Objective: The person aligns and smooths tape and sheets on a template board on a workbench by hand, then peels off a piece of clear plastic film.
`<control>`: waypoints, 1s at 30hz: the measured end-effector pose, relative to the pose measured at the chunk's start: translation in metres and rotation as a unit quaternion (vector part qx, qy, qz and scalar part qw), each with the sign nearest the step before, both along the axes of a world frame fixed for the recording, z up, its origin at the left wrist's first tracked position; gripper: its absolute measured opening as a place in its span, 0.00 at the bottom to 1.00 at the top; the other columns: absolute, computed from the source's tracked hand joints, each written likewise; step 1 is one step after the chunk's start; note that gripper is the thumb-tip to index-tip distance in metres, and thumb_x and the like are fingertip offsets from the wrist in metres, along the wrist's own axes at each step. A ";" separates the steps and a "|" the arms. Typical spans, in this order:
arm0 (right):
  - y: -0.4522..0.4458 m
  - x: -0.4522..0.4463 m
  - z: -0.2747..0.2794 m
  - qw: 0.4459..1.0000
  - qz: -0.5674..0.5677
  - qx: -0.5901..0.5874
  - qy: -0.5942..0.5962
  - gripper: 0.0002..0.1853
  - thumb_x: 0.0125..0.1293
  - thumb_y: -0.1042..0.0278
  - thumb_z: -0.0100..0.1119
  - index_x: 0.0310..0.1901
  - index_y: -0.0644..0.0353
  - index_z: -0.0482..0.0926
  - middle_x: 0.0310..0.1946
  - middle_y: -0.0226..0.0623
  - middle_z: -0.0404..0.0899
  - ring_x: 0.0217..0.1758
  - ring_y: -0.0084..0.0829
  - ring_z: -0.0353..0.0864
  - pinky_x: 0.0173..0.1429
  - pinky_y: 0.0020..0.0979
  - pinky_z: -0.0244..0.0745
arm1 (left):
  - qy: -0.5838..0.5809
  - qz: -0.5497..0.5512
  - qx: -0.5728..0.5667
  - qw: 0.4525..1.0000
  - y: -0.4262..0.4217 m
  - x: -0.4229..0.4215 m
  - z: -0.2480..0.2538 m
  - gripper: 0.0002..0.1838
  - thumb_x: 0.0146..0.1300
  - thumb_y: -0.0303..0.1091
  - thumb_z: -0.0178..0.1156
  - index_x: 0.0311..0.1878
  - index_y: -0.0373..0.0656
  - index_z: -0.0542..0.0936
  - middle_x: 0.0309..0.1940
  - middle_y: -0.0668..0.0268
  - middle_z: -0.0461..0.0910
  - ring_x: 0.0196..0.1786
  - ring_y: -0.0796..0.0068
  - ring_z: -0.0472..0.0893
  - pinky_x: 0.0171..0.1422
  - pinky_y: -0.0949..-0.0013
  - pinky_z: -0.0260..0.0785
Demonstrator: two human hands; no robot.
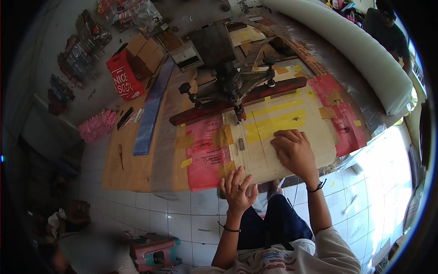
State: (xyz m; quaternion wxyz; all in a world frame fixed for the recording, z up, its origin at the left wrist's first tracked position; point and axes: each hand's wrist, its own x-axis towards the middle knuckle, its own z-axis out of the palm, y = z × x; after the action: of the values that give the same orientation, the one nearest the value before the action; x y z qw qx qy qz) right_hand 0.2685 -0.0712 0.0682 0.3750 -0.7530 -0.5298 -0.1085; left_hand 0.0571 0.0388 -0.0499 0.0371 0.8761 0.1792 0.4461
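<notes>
My left hand (238,189) lies with fingers spread on the near edge of a cream-coloured board (269,163), by a red taped sheet (205,153). Over the same board, my right hand (294,150) is closed, its bent fingertips against the surface below the yellow tape strips (276,122). Whatever those fingertips may hold is hidden. To the left of my right hand, a small grey metal piece (242,144) sits on the board. Beyond both hands stands a dark metal machine head (230,82) with a long dark red bar (273,91) across the board.
On the table's left are a blue strip (153,109), a red bag (123,76) and a cardboard box (145,55). A large pale roll (346,50) lies at the back right. Another person (388,34) is at the far right; a stool (155,252) stands lower left.
</notes>
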 end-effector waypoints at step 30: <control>-0.002 0.004 -0.010 1.000 0.015 0.003 -0.016 0.08 0.64 0.69 0.63 0.43 0.55 0.87 0.51 0.33 0.86 0.57 0.38 0.81 0.63 0.40 0.72 | 0.003 -0.016 -0.002 1.000 0.001 -0.002 0.007 0.25 0.64 0.44 0.67 0.64 0.54 0.78 0.72 0.60 0.73 0.75 0.50 0.69 0.81 0.40 0.45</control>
State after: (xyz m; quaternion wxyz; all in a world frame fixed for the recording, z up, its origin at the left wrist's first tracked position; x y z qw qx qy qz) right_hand 0.2720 -0.0737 0.0583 0.3699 -0.7418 -0.5471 -0.1164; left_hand 0.0552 0.0394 -0.0430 0.0452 0.8801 0.1663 0.4425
